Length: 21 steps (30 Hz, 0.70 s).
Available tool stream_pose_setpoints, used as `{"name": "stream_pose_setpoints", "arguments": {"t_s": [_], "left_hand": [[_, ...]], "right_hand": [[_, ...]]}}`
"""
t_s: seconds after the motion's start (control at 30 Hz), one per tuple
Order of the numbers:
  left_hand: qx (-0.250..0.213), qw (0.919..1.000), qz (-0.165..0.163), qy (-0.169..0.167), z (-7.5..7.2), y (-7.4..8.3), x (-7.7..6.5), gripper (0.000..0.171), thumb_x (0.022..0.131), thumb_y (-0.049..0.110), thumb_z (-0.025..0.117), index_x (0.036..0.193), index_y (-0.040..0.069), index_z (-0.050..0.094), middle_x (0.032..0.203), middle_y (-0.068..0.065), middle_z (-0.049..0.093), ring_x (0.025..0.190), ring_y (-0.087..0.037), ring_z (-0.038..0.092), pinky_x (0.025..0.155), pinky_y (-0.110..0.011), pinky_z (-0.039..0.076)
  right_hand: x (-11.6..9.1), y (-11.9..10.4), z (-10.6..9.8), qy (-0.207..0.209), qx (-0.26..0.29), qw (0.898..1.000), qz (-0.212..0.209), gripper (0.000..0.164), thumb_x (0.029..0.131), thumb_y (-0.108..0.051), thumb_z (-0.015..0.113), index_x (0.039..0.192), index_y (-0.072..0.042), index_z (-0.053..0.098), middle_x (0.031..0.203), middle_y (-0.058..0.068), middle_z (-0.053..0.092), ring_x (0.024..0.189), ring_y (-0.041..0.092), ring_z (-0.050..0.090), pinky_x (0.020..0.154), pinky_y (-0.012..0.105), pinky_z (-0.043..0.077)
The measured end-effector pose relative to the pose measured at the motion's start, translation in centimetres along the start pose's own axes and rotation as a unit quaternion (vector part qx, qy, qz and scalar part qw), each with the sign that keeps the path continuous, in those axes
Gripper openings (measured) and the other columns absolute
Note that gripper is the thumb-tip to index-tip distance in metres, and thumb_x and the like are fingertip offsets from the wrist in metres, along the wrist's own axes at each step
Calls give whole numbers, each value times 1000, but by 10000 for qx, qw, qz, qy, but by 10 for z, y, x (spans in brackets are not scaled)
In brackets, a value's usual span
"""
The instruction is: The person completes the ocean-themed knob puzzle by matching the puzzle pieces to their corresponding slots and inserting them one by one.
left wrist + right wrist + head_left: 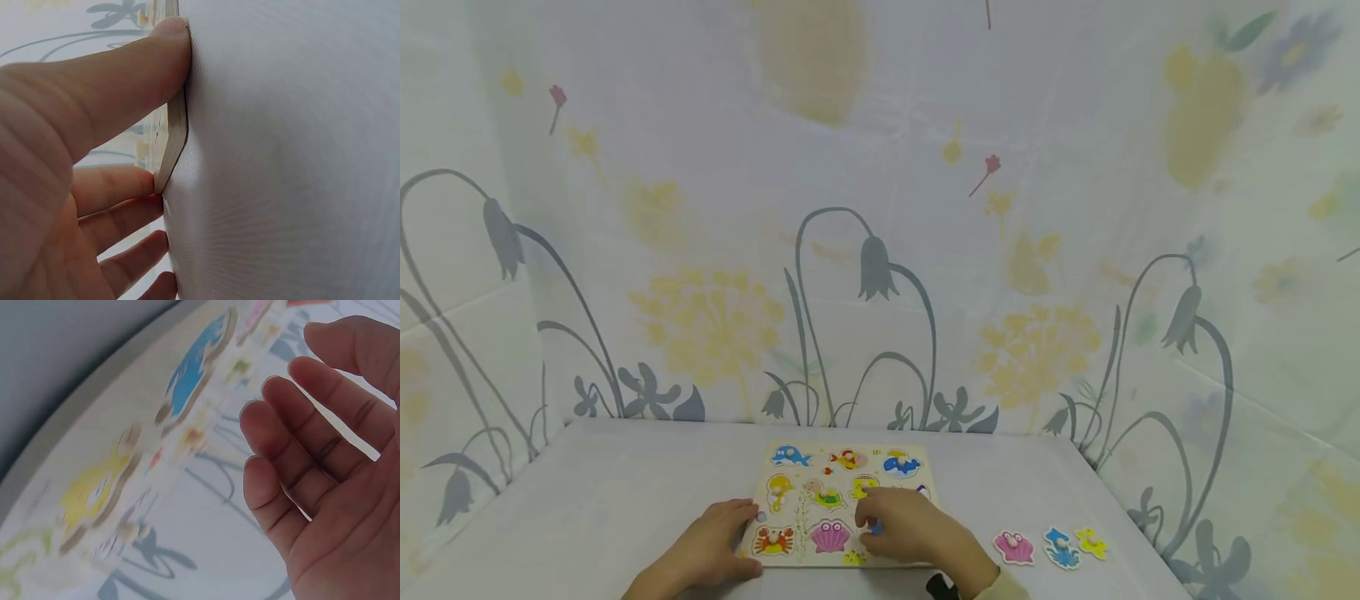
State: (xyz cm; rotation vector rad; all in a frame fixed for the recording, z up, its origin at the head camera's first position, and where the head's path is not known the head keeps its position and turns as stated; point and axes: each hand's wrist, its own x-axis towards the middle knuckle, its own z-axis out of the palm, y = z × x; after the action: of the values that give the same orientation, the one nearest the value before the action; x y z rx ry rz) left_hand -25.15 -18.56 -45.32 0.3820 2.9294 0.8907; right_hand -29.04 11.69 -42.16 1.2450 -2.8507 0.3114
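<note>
A wooden peg puzzle board [820, 561] with sea-animal pictures lies on the white table. My left hand [718, 542] holds its near left corner. In the left wrist view the thumb [134, 78] presses the board's edge while fingers touch the side round the corner. Over the board's right part is my right hand [906, 523], hiding some pictures. The right wrist view shows its fingers [269, 431] loosely curved with nothing between them. Near it are a blue piece [194, 372] and a blurred yellow piece [94, 487]. A crab [773, 541] and pink shell [831, 536] show on the near row.
Right of the board lie three loose pieces: a pink shell [1013, 547], a blue sea animal [1062, 550] and a small yellow piece [1092, 543]. A flower-printed cloth [880, 350] stands behind the table. Something black [942, 586] is at the right wrist.
</note>
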Motion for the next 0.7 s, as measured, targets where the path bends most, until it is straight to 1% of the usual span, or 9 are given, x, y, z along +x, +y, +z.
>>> {"name": "stream_pose_setpoints", "arguments": {"t_s": [0.13, 0.33, 0.5, 0.7], "left_hand": [[-2, 10000, -4, -8, 0, 0, 1, 78, 63, 37, 87, 125, -1, 58, 132, -23, 51, 126, -47, 39, 105, -62, 30], [13, 10000, -52, -48, 0, 1, 1, 78, 63, 37, 87, 125, -1, 58, 133, -22, 50, 127, -46, 38, 105, -62, 30], [30, 10000, -32, -44, 0, 0, 0, 79, 64, 38, 86, 126, -1, 57, 134, -22, 50, 127, -46, 38, 105, -62, 29], [26, 10000, -8, -24, -1, 1, -1, 79, 64, 38, 86, 125, -2, 57, 133, -23, 50, 127, -47, 38, 106, -62, 29]], "right_hand": [[-14, 11, -8, 73, 18, 9998, 183, 9, 85, -29, 69, 92, -24, 69, 83, -18, 55, 70, -2, 48, 63, 17, 46], [-35, 28, -16, 125, 44, 9988, 474, 9, 84, -28, 69, 91, -23, 68, 80, -17, 53, 69, 0, 47, 61, 19, 45], [-52, 39, -22, 116, 212, 9959, 875, 9, 84, -27, 70, 91, -22, 67, 81, -17, 53, 70, 1, 48, 61, 23, 46], [-70, 54, -28, 240, 253, 9930, 1128, 11, 83, -26, 71, 92, -21, 67, 80, -18, 52, 69, 3, 48, 60, 23, 45]]}}
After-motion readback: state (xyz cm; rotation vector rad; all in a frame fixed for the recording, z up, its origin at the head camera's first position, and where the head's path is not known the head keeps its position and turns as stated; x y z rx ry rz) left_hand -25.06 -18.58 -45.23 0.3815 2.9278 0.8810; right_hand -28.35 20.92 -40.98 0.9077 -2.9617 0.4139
